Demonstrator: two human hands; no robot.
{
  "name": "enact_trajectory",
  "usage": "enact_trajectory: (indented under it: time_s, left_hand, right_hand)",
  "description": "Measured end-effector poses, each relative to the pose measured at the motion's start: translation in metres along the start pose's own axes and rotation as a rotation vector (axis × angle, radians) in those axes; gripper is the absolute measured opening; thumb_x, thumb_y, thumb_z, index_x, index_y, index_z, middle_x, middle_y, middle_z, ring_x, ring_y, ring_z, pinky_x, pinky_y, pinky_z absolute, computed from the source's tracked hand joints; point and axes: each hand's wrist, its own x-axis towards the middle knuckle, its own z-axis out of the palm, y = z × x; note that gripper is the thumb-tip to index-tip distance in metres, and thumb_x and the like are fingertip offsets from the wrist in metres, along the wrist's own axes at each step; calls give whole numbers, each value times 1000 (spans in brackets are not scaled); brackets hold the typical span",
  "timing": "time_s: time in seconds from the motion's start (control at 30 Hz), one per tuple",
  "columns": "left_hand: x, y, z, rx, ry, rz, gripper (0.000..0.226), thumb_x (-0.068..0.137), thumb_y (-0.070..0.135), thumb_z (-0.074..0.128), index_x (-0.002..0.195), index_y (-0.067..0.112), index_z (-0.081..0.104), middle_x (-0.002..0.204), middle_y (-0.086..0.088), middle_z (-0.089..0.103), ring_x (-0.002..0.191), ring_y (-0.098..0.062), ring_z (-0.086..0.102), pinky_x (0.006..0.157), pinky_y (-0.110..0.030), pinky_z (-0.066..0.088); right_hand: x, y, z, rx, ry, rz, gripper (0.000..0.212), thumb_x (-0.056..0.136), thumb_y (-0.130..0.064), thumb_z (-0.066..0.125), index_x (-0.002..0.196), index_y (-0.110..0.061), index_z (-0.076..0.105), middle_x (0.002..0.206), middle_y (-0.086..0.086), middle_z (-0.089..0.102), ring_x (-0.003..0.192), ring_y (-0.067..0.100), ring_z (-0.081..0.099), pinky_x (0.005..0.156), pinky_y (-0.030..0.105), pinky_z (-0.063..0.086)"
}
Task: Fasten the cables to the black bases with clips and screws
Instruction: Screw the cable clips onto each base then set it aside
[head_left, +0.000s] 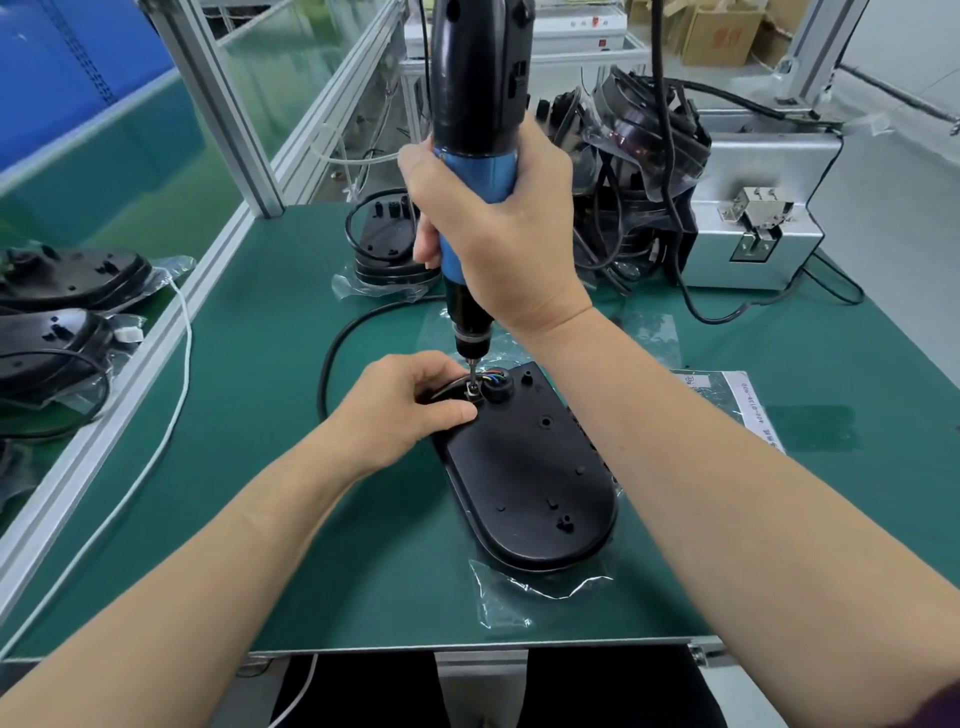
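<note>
- We see a green surface (249, 322), framed by aluminium rails, that carries everything here.
- At its far right stands a grey metal box (769, 171) with a small slotted fitting on its front. Just to its left is a heap of black bases (644, 150), tangled in their cords and clear film.
- The black base (524, 483) being worked on lies near the front middle of the surface, flat on a clear plastic bag (519, 592).
- An electric screwdriver (475, 104), black above and blue at the grip, stands upright over the base's far end.
- Our right hand (498, 223) wraps the blue grip, its fingers clenched round it.
- Our left hand (400, 410) sits at the base's far left corner. Its thumb and curled fingers pinch the black cable (326, 374) just beside the bit, and from there the cable loops away leftward over the surface.
- A printed sheet (727, 395) lies right of the base, touching our right forearm. A number along its edge seems to begin "400"; we cannot read the rest.
- The bit rests on a small screw (474, 391), with coloured wires (493, 373) just behind it. We cannot tell whether a clip lies beneath.
</note>
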Motion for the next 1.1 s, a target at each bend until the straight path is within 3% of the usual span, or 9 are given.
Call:
enact_trajectory:
  time_s: [0.13, 0.27, 0.43, 0.6, 0.77, 0.83, 0.9, 0.97, 1.1]
  left_hand:
    - [-1, -1, 0, 4, 10, 2, 18, 79, 9, 78, 85, 24, 70, 87, 2, 75, 83, -14, 67, 93, -47, 52]
    - [-1, -1, 1, 4, 12, 16, 16, 79, 11, 78, 85, 23, 70, 89, 1, 75, 90, -24, 70, 93, -46, 53]
    - [-1, -1, 3, -38, 18, 67, 40, 78, 4, 78, 76, 42, 64, 86, 21, 71, 85, 3, 65, 83, -14, 48]
    - [-5, -6, 6, -116, 5, 112, 38, 83, 2, 72, 100, 36, 70, 107, 12, 73, 106, -5, 66, 98, -26, 47]
    - [-1, -7, 6, -97, 31, 60, 34, 81, 2, 74, 72, 33, 64, 85, 7, 72, 82, -8, 65, 83, -27, 52]
    - [1, -4, 2, -165, -39, 36, 24, 86, 3, 69, 77, 25, 66, 81, 7, 68, 78, -6, 61, 78, -20, 49]
    - [4, -1, 0, -178, -57, 14, 9, 92, 11, 63, 84, 8, 65, 78, 2, 63, 75, -9, 54, 76, -22, 43]
    - [8, 0, 2, -151, -31, 10, 20, 94, 16, 62, 83, 0, 60, 74, 0, 57, 72, -11, 48, 74, -27, 39]
    - [11, 4, 5, -40, -27, 25, 12, 94, 13, 60, 82, 14, 62, 78, 3, 61, 73, -9, 50, 77, -25, 42]
  right_hand:
    - [-1, -1, 2, -31, -28, 9, 16, 83, -2, 68, 79, -3, 52, 52, 4, 55, 40, 26, 56, 46, 36, 49]
    - [-2, 0, -3, 16, -14, 36, 16, 84, -3, 67, 83, 0, 52, 50, 6, 54, 40, 27, 55, 47, 36, 49]
    - [-5, 0, -6, 48, -52, 39, 20, 83, -6, 69, 89, 4, 53, 55, 8, 56, 44, 28, 57, 51, 40, 52]
    - [-9, -5, -10, 86, -131, 29, 29, 84, -5, 70, 97, 14, 53, 60, 9, 57, 48, 28, 58, 53, 36, 50]
    - [-14, -6, -8, 83, -83, 12, 28, 83, -4, 70, 96, 13, 53, 63, 12, 58, 47, 29, 58, 51, 41, 52]
    - [-14, -7, -8, 95, -12, 14, 26, 82, -4, 70, 95, 10, 54, 69, 15, 59, 47, 31, 58, 51, 44, 52]
    - [-14, -8, -9, 107, 54, 15, 26, 82, -5, 70, 94, 10, 54, 71, 15, 59, 47, 30, 57, 51, 40, 50]
    - [-13, -7, -12, 115, 95, 26, 27, 82, -5, 70, 95, 12, 54, 68, 12, 57, 47, 29, 57, 51, 36, 48]
    - [-15, -6, -18, 137, 149, 34, 30, 83, -5, 69, 97, 16, 54, 65, 11, 57, 46, 27, 56, 50, 36, 48]
